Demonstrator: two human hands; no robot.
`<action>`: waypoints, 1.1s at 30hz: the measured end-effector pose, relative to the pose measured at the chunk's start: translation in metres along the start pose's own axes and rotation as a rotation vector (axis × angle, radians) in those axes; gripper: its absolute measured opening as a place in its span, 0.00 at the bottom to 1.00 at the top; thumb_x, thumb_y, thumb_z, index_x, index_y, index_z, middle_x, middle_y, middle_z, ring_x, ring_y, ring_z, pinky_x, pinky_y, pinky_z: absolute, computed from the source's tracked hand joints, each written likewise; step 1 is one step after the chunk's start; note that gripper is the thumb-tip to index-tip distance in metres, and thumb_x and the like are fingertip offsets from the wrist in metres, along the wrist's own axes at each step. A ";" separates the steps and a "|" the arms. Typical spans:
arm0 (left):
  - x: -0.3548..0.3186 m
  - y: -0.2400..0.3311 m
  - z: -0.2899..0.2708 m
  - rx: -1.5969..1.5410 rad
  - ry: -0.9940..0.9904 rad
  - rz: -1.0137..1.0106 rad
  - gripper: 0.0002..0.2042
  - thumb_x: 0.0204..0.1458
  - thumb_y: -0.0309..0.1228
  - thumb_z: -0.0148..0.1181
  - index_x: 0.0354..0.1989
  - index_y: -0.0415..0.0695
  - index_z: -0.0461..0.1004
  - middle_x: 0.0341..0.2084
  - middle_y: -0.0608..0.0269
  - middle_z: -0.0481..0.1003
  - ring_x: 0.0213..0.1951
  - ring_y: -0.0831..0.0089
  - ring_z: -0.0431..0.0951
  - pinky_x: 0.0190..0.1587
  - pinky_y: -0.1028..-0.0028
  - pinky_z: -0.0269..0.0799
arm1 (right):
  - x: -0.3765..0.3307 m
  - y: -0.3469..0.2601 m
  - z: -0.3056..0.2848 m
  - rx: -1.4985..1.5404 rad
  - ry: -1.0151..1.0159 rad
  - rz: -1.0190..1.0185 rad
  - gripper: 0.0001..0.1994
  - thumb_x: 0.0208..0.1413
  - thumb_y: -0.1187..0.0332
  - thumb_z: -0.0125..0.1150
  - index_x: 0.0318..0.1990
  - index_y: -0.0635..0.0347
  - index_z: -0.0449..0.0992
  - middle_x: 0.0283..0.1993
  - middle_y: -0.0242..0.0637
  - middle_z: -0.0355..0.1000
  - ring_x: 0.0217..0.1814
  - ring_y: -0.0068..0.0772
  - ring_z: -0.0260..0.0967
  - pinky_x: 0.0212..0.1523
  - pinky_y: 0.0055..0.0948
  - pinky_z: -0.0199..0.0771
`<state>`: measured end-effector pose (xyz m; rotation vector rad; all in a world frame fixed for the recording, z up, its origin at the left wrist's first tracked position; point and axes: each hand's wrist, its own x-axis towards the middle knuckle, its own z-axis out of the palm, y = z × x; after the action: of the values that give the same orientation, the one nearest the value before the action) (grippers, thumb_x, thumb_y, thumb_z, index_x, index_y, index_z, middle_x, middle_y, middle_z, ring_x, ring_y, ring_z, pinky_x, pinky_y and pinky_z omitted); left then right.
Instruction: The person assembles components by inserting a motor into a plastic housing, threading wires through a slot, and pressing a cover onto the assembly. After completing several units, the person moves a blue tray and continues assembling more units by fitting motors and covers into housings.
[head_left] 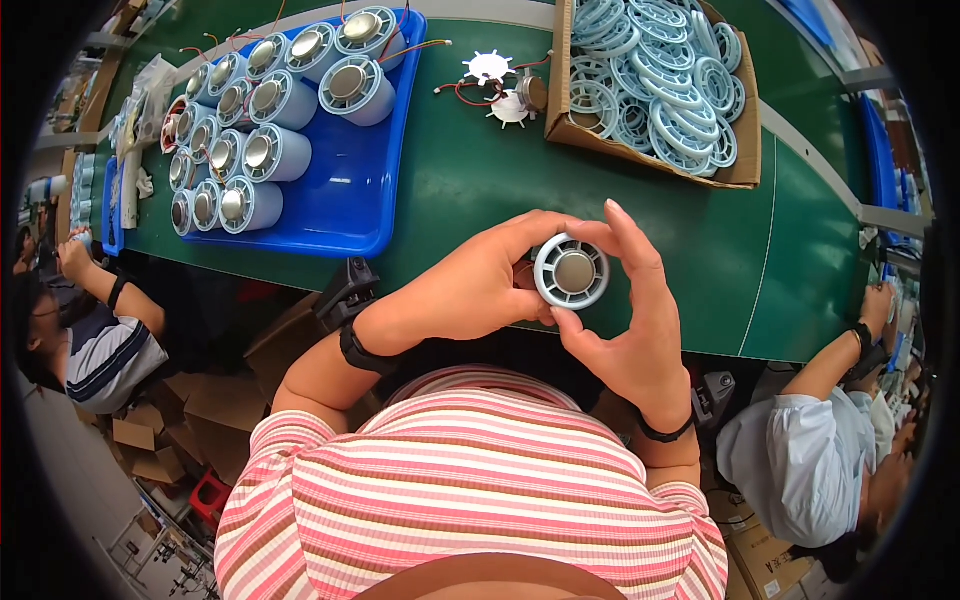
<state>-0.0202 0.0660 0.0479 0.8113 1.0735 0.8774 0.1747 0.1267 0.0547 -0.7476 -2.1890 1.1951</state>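
Note:
Both my hands are over the near edge of the green table, round one pale blue round housing (574, 272) with a spoked ring and a silver metal disc at its centre. My left hand (465, 275) wraps its side, fingers closed on it. My right hand (640, 325) has its thumb at the lower rim and a finger at the upper rim, with another finger raised. The housing's spoked face points up; its body is mostly hidden by the left hand. A bit of red wire shows beside the left fingers.
A blue tray (345, 215) at the left carries several similar housings (357, 90) with wires. A cardboard box (640, 165) of loose pale blue rings (680, 75) stands at the far right. Between them lie white spoked discs (488, 68) and a metal motor (533, 94). People work on both sides.

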 end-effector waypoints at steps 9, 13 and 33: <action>0.000 -0.002 -0.005 -0.048 -0.028 -0.061 0.34 0.53 0.13 0.62 0.70 0.40 0.62 0.57 0.62 0.72 0.56 0.75 0.76 0.56 0.73 0.77 | 0.005 -0.004 -0.007 -0.046 -0.032 -0.023 0.37 0.42 0.80 0.73 0.64 0.61 0.67 0.59 0.41 0.74 0.62 0.40 0.73 0.63 0.36 0.72; -0.005 -0.002 -0.010 -0.154 -0.098 -0.069 0.32 0.56 0.17 0.62 0.71 0.40 0.60 0.57 0.61 0.73 0.56 0.73 0.77 0.58 0.71 0.76 | 0.011 0.001 -0.012 -0.068 -0.078 -0.061 0.34 0.42 0.79 0.73 0.61 0.61 0.69 0.58 0.41 0.74 0.62 0.42 0.73 0.62 0.36 0.73; -0.037 0.029 -0.018 0.961 0.535 0.468 0.18 0.59 0.26 0.63 0.58 0.41 0.75 0.51 0.56 0.77 0.53 0.64 0.79 0.53 0.62 0.75 | -0.022 0.016 -0.033 -0.202 0.162 0.048 0.36 0.39 0.79 0.73 0.62 0.60 0.70 0.59 0.41 0.72 0.62 0.46 0.70 0.61 0.38 0.71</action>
<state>-0.0515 0.0478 0.0821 1.7352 1.8715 0.9825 0.2161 0.1376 0.0523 -0.9505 -2.1869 0.9094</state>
